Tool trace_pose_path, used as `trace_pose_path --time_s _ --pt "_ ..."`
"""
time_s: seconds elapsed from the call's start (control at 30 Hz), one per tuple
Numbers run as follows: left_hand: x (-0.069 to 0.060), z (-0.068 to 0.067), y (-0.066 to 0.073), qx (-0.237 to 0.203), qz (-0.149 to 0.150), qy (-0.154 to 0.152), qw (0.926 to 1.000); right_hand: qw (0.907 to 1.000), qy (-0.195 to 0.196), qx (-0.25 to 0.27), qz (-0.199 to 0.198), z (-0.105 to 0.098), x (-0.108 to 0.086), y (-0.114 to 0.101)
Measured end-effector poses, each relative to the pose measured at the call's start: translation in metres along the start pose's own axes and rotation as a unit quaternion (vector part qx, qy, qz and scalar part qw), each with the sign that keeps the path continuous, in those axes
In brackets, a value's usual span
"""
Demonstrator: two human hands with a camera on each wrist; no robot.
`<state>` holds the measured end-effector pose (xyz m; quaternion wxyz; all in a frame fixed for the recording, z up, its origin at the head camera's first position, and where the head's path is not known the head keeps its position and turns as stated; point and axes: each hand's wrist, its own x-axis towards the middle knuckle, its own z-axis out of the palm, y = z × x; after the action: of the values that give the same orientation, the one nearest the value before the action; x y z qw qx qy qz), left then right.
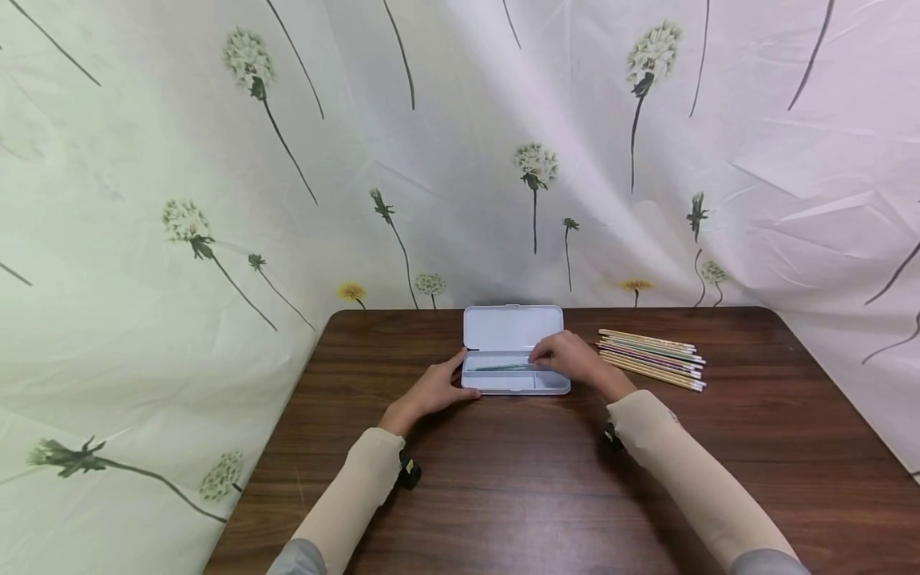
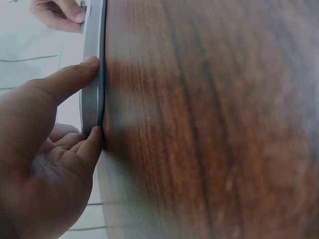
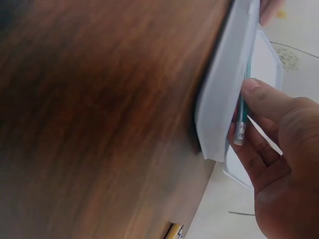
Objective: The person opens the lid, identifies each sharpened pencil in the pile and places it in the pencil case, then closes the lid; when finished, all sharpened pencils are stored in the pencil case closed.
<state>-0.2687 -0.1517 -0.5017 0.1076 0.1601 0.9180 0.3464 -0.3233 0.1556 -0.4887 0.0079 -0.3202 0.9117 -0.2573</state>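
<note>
A white pencil case (image 1: 506,382) lies on the table with its lid (image 1: 513,327) raised toward the wall. My left hand (image 1: 431,389) grips the case's left end, thumb on the front wall (image 2: 91,94) and the other fingers round the end. Over the case's right part, my right hand (image 1: 568,357) pinches a green pencil (image 3: 242,112) near its eraser end. That pencil lies lengthwise in the back compartment, its other end pointing left. Whether more pencils lie under it, I cannot tell.
To the right of the case, several pencils (image 1: 650,359) lie in a loose row, their eraser ends pointing right. The brown wooden table (image 1: 503,479) meets a white flowered cloth (image 1: 460,200) at its back edge.
</note>
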Motion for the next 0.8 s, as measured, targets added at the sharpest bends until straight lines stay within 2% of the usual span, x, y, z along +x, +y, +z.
trace_pose_path --time_s 0.37,0.57,0.8 --pt "-0.0005 0.0002 0.0002 -0.002 0.001 0.000 1.0000 0.9993 -0.025 -0.027 -0.009 0.0047 0.0004 0.0003" --pt "0.0018 0.0002 -0.0026 0.009 0.008 0.001 0.9999 0.9993 -0.026 -0.024 -0.009 0.0039 0.0015 0.0011" --pt "0.0019 0.0008 -0.0026 0.007 0.002 -0.001 1.0000 0.9996 -0.017 -0.019 -0.010 -0.0042 0.0004 0.0032"
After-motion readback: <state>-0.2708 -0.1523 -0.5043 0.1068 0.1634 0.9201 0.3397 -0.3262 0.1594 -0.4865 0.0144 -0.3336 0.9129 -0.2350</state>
